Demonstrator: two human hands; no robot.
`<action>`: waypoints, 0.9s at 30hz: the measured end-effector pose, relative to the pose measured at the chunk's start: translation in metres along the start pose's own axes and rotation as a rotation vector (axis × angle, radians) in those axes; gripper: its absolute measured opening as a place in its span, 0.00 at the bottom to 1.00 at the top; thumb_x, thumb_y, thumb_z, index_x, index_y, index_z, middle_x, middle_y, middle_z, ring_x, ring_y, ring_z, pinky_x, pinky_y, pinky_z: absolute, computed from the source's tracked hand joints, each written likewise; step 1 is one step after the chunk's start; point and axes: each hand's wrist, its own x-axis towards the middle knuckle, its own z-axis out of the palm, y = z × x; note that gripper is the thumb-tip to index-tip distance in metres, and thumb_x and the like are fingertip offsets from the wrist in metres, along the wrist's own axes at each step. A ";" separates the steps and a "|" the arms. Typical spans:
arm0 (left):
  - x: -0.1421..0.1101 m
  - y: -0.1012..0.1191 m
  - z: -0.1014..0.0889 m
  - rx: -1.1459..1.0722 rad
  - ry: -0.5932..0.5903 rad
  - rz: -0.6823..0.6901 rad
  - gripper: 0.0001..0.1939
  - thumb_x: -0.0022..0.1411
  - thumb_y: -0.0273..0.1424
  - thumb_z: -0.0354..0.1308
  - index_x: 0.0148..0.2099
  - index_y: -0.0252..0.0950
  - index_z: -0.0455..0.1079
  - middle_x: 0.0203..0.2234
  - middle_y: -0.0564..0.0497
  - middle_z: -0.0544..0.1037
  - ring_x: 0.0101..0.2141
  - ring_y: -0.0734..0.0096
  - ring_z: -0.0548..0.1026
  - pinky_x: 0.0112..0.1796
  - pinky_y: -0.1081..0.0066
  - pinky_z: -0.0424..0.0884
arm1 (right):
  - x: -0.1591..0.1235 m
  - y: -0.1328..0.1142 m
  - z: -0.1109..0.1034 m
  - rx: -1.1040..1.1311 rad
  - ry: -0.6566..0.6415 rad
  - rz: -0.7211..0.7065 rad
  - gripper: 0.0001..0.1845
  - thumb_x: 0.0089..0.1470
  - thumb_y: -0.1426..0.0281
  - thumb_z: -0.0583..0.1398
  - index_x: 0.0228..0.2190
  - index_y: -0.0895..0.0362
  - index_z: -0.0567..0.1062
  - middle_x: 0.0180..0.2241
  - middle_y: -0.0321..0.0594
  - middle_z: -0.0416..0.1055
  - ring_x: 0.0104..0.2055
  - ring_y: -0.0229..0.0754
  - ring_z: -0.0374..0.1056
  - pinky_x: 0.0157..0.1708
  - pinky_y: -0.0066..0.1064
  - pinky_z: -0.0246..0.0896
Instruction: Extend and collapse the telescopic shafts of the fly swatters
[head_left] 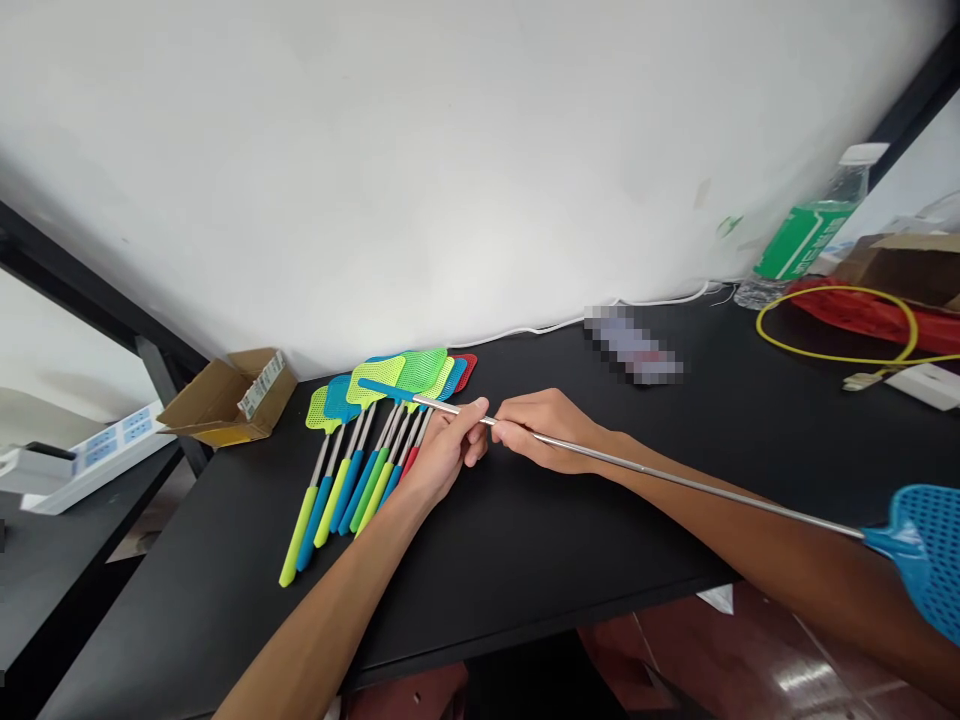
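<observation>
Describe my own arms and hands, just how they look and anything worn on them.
Your left hand and right hand are both ungloved, with no ring, watch or bracelet showing. The left forearm and right forearm are bare and slender, narrowing toward the wrists. No sleeve, cable or printed marking is visible on either arm.

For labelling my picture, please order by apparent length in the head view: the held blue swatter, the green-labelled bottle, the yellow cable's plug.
1. Held blue swatter, partly cut off
2. Green-labelled bottle
3. Yellow cable's plug
</observation>
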 end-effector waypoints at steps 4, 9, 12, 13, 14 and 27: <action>0.001 -0.002 -0.002 0.001 0.007 0.016 0.24 0.64 0.44 0.61 0.21 0.36 0.62 0.11 0.56 0.64 0.16 0.77 0.61 0.23 0.71 0.56 | 0.000 -0.002 0.003 0.207 0.025 0.125 0.21 0.69 0.62 0.51 0.28 0.57 0.74 0.26 0.37 0.74 0.27 0.38 0.67 0.30 0.28 0.57; 0.001 0.002 -0.001 -0.038 -0.026 0.063 0.20 0.64 0.41 0.61 0.25 0.34 0.67 0.19 0.55 0.69 0.16 0.81 0.60 0.22 0.72 0.54 | -0.001 -0.004 0.002 0.352 0.011 0.225 0.23 0.68 0.60 0.51 0.27 0.58 0.75 0.26 0.38 0.74 0.27 0.38 0.67 0.30 0.29 0.59; 0.000 0.005 0.000 -0.059 -0.055 0.067 0.18 0.65 0.38 0.60 0.26 0.33 0.68 0.21 0.54 0.70 0.17 0.81 0.61 0.23 0.72 0.54 | -0.003 -0.002 0.002 0.416 0.007 0.252 0.24 0.68 0.58 0.51 0.29 0.59 0.77 0.26 0.39 0.73 0.27 0.38 0.67 0.30 0.29 0.60; 0.000 0.005 0.000 -0.067 -0.056 0.063 0.17 0.65 0.37 0.60 0.26 0.34 0.68 0.21 0.55 0.70 0.17 0.81 0.61 0.23 0.72 0.55 | -0.003 -0.001 0.002 0.435 0.009 0.242 0.24 0.68 0.57 0.51 0.30 0.59 0.77 0.27 0.39 0.74 0.27 0.38 0.67 0.30 0.30 0.60; -0.001 0.006 0.001 -0.073 -0.053 0.060 0.16 0.64 0.37 0.60 0.27 0.34 0.67 0.21 0.55 0.70 0.17 0.80 0.61 0.23 0.72 0.55 | -0.003 0.000 0.003 0.462 0.014 0.232 0.26 0.68 0.55 0.51 0.30 0.59 0.77 0.27 0.40 0.74 0.28 0.38 0.67 0.30 0.30 0.61; 0.000 0.004 0.005 -0.052 0.121 0.090 0.21 0.65 0.44 0.57 0.26 0.38 0.58 0.16 0.57 0.66 0.16 0.79 0.58 0.23 0.72 0.57 | 0.002 0.009 0.008 0.761 0.182 0.420 0.40 0.67 0.46 0.44 0.18 0.58 0.74 0.16 0.39 0.66 0.20 0.38 0.63 0.28 0.31 0.60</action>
